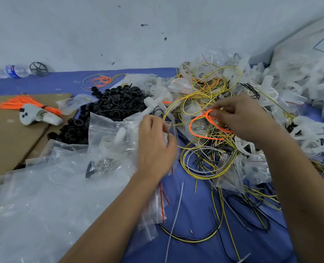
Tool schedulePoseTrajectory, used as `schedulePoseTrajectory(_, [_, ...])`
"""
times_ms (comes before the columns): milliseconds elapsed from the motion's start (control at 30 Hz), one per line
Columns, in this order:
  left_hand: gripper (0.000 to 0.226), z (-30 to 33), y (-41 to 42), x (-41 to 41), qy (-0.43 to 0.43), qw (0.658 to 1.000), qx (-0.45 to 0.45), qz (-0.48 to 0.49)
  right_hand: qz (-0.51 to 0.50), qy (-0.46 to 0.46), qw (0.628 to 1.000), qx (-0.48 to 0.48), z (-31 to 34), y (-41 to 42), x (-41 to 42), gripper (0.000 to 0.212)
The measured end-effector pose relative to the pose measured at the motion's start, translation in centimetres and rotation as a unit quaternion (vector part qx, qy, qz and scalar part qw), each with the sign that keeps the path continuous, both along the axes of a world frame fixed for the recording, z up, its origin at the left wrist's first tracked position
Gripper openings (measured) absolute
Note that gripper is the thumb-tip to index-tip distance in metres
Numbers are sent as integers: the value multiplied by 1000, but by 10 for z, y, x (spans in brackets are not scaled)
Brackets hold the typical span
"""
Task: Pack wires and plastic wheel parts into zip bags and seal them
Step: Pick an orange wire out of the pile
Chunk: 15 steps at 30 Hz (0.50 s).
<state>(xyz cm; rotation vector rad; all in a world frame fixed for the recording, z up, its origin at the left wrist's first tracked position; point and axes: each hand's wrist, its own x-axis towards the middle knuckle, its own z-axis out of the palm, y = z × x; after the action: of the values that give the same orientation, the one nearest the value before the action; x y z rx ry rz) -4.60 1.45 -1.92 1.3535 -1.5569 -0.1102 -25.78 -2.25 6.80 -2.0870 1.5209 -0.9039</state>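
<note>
**A:** ok so what room have you actually got on that counter?

**B:** Not much tbh. The biggest thing is the heap of clear zip bags filling your whole near-left side, right up against your left forearm. Far right is a big pile of white plastic wheel parts running to the frame edge. Between them, the tangle of yellow, black and white wires sprawls over the blue cover, under and around your right hand. Behind the bags sits a mound of black rings, and left of that a sheet of cardboard with a bundle of orange ties and a grey controller on it. The only bare blue patch is near you, between your two forearms, plus a strip along the back wall where a water bottle lies.

**A:** and your hands?

**B:** Both arms reach in from the bottom. Your left hand is back-up, fingers curled, pinching the mouth of a zip bag that already has a white part in it. Your right hand pinches an orange wire loop in its fingertips, just right of the bag's opening. The hands are near each other but not touching, and the loop is still outside the bag.
</note>
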Motion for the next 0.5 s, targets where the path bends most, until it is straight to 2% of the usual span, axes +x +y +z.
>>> schedulePoseTrajectory(67, [24,4,1,2,1,999,-31,9,0,66,998,-7,-2,2,2,17])
schedulePoseTrajectory(133, [38,3,2,2,-43,997,-36,-53,-13,86,996,-14,-3,3,4,19])
schedulePoseTrajectory(233, [40,-5,0,-2,-181,964,27,-195,-21,50,998,-11,-1,4,6,23])
schedulePoseTrajectory(300, [42,-12,-3,-4,-263,932,93,-233,-24,50,998,-14,1,4,4,23])
schedulePoseTrajectory(433, [46,-14,-7,-3,-287,921,126,-231,-34,40,998,-22,7,4,-10,19])
schedulePoseTrajectory(500, [47,-15,-7,-3,-291,920,126,-229,-58,-4,997,-42,12,3,-18,17])
